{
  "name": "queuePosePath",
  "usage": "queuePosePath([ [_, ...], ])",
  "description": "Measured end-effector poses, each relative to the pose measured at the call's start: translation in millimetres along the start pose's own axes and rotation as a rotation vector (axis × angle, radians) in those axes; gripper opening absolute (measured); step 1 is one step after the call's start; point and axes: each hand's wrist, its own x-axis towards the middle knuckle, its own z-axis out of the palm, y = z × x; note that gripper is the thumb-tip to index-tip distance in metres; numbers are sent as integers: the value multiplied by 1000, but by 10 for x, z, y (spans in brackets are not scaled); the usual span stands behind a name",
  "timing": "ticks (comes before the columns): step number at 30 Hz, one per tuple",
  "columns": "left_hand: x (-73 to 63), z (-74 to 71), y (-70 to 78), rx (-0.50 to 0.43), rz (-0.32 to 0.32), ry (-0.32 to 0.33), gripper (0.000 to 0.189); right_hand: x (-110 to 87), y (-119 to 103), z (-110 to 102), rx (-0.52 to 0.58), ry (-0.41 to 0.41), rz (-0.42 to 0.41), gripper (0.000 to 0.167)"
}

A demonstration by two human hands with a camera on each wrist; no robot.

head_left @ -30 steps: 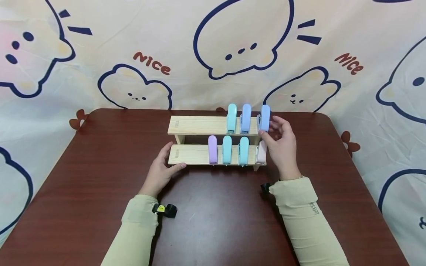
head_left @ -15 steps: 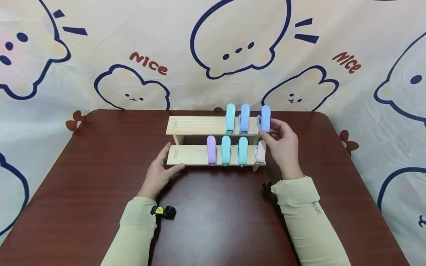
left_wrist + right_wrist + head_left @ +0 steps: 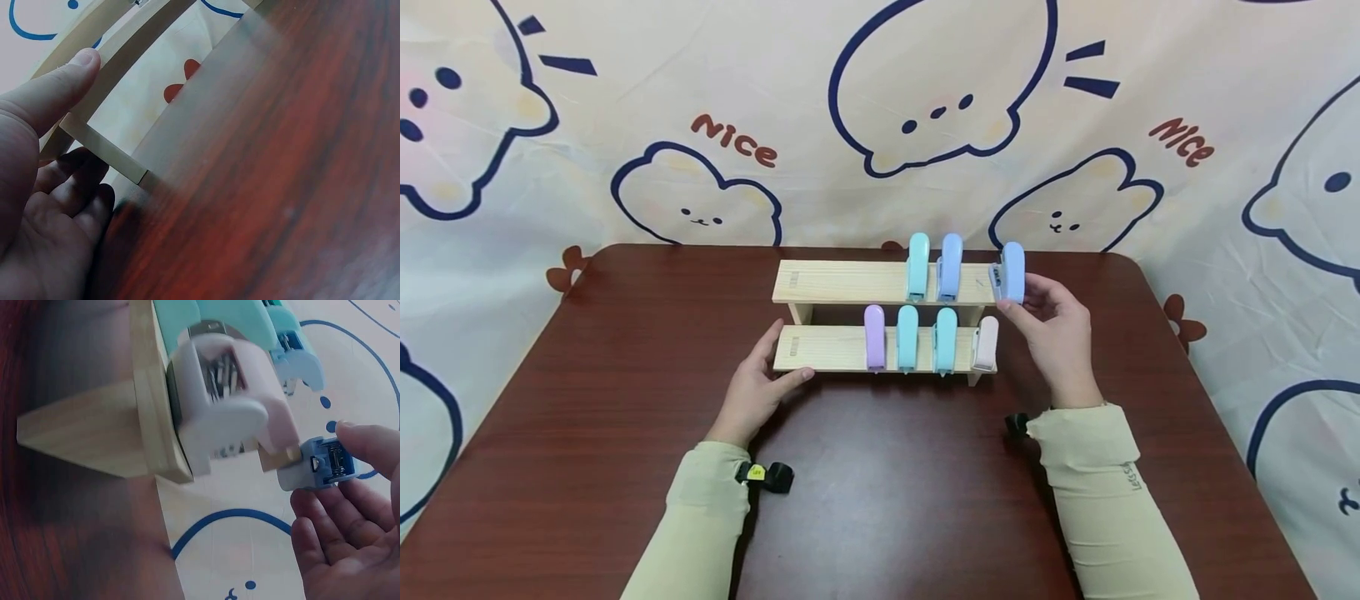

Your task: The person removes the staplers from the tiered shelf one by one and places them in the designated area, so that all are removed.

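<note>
My right hand (image 3: pixel 1054 337) pinches a blue stapler (image 3: pixel 1013 272) between thumb and fingers at the right end of a two-step wooden rack's upper shelf (image 3: pixel 850 282). The right wrist view shows this blue stapler (image 3: pixel 322 464) from its end, spring visible. To its left on that shelf stand a teal stapler (image 3: pixel 917 267) and another blue stapler (image 3: pixel 950 267). My left hand (image 3: pixel 754 392) grips the left end of the lower shelf (image 3: pixel 823 348), thumb at the front edge. Along that shelf's right half are a purple stapler (image 3: pixel 875 337), two teal ones and a pale pink stapler (image 3: pixel 985 343).
The rack stands near the far edge of a dark brown table (image 3: pixel 880 500). A cartoon-printed cloth (image 3: pixel 820 200) hangs behind and at both sides. Black straps with small devices sit at both wrists, over light green sleeves (image 3: pixel 1086 458).
My right hand has shifted right with the blue stapler, drawing it outward along the upper shelf's right end. My left hand keeps its grip on the rack.
</note>
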Motion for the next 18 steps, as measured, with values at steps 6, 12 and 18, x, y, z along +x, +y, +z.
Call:
queuePosePath([
  [6,5,-8,-18,5,-1,5,100,23,27,-85,-1,-2,10,51],
  [12,11,-9,-30,-11,0,1,99,39,65,-178,12,4,-2,50],
  [18,10,-5,-21,-10,4,-1,99,73,118,-295,-33,-10,16,54],
])
